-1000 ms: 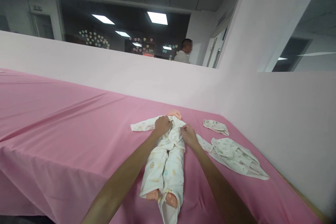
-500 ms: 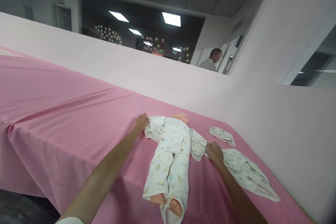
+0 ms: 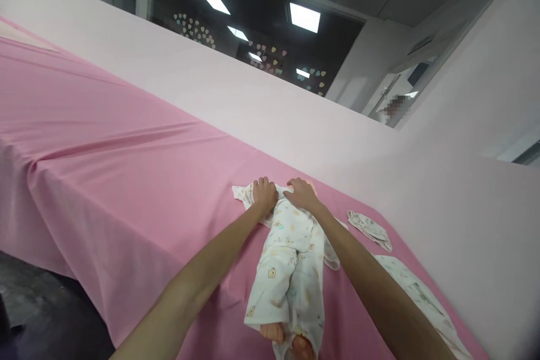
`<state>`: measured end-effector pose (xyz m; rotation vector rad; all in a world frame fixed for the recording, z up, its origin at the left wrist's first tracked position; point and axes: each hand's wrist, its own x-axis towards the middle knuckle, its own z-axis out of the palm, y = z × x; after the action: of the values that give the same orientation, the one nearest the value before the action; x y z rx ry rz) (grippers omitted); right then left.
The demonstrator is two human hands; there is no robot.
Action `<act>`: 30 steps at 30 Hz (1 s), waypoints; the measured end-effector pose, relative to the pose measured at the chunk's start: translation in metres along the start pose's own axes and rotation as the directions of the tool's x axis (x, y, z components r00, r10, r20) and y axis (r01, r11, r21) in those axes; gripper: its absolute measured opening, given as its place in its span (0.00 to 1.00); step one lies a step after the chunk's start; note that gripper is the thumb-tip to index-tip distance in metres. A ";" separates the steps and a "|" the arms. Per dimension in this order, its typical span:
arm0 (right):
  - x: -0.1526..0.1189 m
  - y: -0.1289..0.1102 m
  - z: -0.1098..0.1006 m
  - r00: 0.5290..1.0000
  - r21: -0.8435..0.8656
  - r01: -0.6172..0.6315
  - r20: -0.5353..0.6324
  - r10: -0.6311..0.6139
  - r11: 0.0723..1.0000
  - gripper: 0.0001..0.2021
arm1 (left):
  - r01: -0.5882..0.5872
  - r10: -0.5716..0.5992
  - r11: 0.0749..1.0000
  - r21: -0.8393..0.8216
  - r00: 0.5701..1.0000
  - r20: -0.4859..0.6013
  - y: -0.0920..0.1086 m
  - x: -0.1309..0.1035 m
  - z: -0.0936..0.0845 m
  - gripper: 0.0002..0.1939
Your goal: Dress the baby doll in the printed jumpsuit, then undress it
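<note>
A baby doll (image 3: 291, 270) in a white printed romper lies on its back on the pink tablecloth (image 3: 126, 180), bare feet toward me. My left hand (image 3: 264, 193) presses on the romper at the doll's left shoulder, fingers curled over the cloth. Beside it, my right hand (image 3: 300, 193) lies on the collar and hides most of the doll's head. Both hands touch the garment near the neck.
A small white printed cloth (image 3: 371, 229) lies to the right of the doll, and a larger printed garment (image 3: 422, 295) lies nearer the table's right edge. A pale pink partition (image 3: 236, 107) runs behind the table. The table's front edge drops off at lower left.
Both hands came in from the spread sleeves to the doll's shoulders and neck. The view swung right and down, so the person behind the partition is almost out of sight.
</note>
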<state>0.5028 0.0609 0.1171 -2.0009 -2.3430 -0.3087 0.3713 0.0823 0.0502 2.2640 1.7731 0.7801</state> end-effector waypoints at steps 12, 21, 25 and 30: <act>0.047 -0.040 0.023 0.968 -0.179 0.027 0.252 0.019 0.983 0.27 | 0.031 -0.032 0.999 -0.028 0.999 -0.035 -0.033 0.009 -0.012 0.15; 0.032 0.006 -0.003 0.997 -0.018 -0.034 0.072 0.035 0.999 0.23 | 0.287 -0.278 0.923 -0.255 0.958 0.068 -0.076 0.023 -0.001 0.15; 0.026 0.021 -0.012 0.988 0.083 -0.144 -0.045 0.148 0.986 0.22 | 0.327 -0.304 0.871 -0.367 0.945 0.121 -0.086 0.029 0.004 0.12; 0.020 0.017 -0.013 0.983 0.157 -0.153 -0.075 0.166 0.976 0.22 | 0.337 -0.285 0.786 -0.518 0.941 0.181 -0.086 0.033 0.005 0.09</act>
<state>0.5151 0.0802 0.1349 -2.0430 -2.0718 -0.2004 0.3051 0.1391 0.0186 1.5626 1.5646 0.9409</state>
